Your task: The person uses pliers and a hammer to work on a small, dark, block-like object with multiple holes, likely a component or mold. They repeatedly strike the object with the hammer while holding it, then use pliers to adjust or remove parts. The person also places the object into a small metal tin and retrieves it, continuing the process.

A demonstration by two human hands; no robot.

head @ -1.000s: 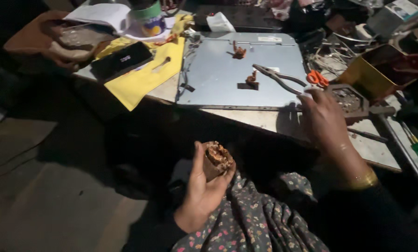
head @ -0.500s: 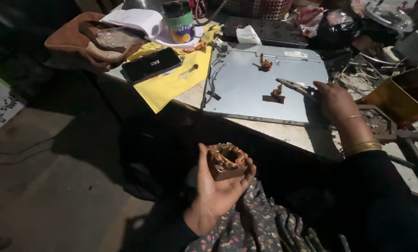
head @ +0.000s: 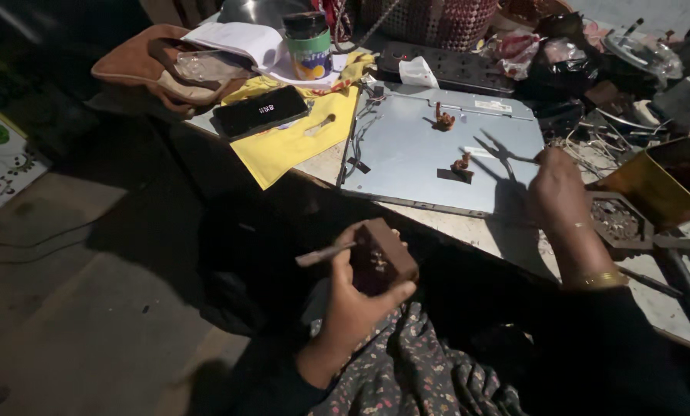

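Since the earlier frame the left hand has turned the small dark brown block on its side, fingers wrapped around it. The right hand pinches thin metal pliers over the grey metal panel on the surface.

A flat metal panel lies on the table. Two small parts sit on the panel. Left of it lies a cloth with a phone on top. A tin stands behind the cloth. Right of the panel sits a box.
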